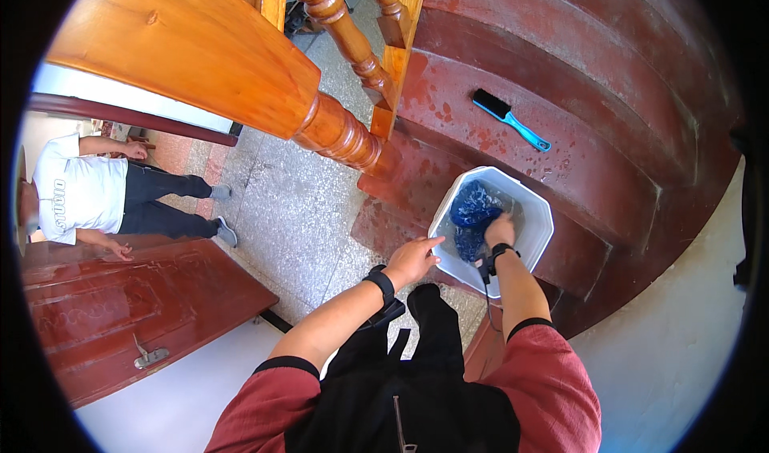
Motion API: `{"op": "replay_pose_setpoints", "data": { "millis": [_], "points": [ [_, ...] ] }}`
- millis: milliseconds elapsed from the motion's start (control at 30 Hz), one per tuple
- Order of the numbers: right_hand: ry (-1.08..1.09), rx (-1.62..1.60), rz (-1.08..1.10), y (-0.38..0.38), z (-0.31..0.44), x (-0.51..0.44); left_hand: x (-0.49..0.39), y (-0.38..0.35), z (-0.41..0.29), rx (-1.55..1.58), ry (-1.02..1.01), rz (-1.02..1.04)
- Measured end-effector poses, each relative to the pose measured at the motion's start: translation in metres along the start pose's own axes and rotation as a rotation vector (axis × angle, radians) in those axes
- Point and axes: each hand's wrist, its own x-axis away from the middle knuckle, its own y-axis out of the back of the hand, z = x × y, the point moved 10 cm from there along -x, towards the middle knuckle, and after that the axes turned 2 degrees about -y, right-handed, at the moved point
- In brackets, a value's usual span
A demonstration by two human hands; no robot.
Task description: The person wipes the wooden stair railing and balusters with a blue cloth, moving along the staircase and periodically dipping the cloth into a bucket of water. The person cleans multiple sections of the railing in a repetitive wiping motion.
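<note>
A white plastic tub with angled corners stands at the foot of the stairs, with water inside. Wet dark blue cloth lies bunched in that water. My right hand reaches down into the tub and grips the cloth at its right side; its fingertips are hidden. At the tub's near left rim, my left hand holds on, index finger and thumb at the edge. On a step beyond the tub rests a brush with black bristles and a blue handle, touched by neither hand.
Curved dark red steps rise beyond and right, with wet spots near the brush. A wooden newel post and balusters stand left of them. Farther left, a person stands by a red-brown door on the speckled floor.
</note>
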Motion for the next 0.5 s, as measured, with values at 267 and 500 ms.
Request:
{"op": "replay_pose_setpoints", "data": {
  "millis": [267, 500],
  "points": [
    [0.699, 0.233, 0.344, 0.009, 0.081, 0.091, 0.005, 0.007, -0.007, -0.093, 0.079, -0.050],
    [0.764, -0.256, 0.304, 0.185, 0.115, 0.191, 0.006, 0.024, -0.083, -0.124, -0.192, -0.156]
  ]
}}
